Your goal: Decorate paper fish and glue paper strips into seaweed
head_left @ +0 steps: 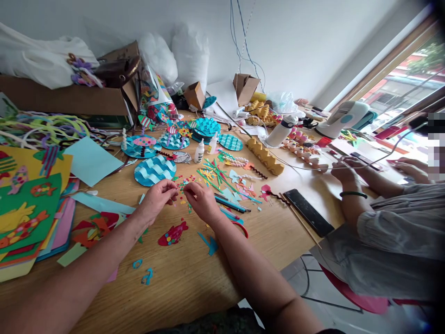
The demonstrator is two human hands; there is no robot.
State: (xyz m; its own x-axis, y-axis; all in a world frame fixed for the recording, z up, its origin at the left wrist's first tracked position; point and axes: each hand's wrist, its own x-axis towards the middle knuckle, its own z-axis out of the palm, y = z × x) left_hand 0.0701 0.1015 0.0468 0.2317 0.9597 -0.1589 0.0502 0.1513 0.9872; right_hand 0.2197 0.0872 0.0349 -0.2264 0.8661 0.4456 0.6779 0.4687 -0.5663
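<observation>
My left hand is closed in a pinch over the middle of the table. Close beside it, my right hand also has its thumb and fingers pressed together. What either pinch holds, if anything, is too small to see. Tiny coloured paper bits lie scattered just beyond the fingertips. A red paper fish with coloured dots lies on the wood below my hands. Past my left hand is a round blue card with wavy paper strips. Scissors with a red handle are partly hidden under my right forearm.
Two white glue bottles stand behind my hands, near thin paper strips. Stacked coloured paper fills the left side. A black phone and a wooden stick lie at right, near a co-worker's hands.
</observation>
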